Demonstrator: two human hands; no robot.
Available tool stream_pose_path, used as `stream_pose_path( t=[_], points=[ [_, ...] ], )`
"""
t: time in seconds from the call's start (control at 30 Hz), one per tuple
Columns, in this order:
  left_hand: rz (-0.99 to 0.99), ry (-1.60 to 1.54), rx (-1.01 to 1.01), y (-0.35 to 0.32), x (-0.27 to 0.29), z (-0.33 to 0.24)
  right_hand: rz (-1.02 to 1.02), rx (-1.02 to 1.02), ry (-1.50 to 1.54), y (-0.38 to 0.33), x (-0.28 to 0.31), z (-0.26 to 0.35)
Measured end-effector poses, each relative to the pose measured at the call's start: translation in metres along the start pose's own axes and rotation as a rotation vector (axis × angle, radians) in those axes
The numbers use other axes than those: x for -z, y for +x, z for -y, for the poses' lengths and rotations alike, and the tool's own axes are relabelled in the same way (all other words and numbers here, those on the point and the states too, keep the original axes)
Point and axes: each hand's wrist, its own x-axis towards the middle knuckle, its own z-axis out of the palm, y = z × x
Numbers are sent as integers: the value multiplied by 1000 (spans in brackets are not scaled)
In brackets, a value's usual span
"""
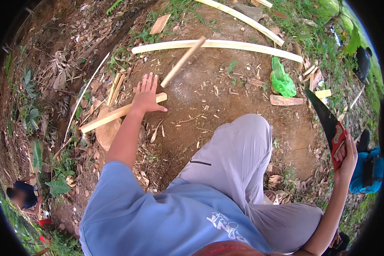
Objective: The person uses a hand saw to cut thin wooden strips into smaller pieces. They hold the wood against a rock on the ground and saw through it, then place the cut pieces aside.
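My left hand point(145, 97) is stretched out with its fingers spread and nothing gripped. It is over a short wooden strip point(111, 119), which rests across a rounded brown block point(108, 133); whether the palm touches the strip I cannot tell. Just beyond my fingertips, another short wooden stick point(183, 62) slants across a long pale strip point(226, 45) and looks raised off the ground. Out to the right, my right hand point(345, 154) is closed round the red handle of a handsaw point(324, 114), whose dark blade points away from me.
A second long strip point(247, 20) curves across the far ground. A green plastic bag point(282, 79) lies beside a flat wood offcut point(286, 100). Wood chips and leaves litter the soil. One person point(23, 194) is at the far left; blue fabric point(366, 173) shows at right.
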Motion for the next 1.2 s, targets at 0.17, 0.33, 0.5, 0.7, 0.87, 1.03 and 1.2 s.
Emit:
stream_pose_path(
  t=[0.17,0.33,0.5,0.7,0.87,1.03,1.2],
  points=[
    [-187,-216,121,15,0,1,6,-10,-29,-7,6,0],
    [-83,-248,80,15,-1,3,-11,-8,-65,1,7,-3],
    [-143,-638,103,19,2,28,17,-26,-48,4,-1,-5],
    [-264,-1020,220,31,43,29,28,-10,-107,0,0,-5],
    [-265,-857,124,88,21,33,24,6,-223,4,0,-4],
    [-308,-597,143,133,-2,24,62,51,-340,-3,1,1],
    [-404,-531,176,148,-20,22,26,64,-387,-16,6,10]
  ],
)
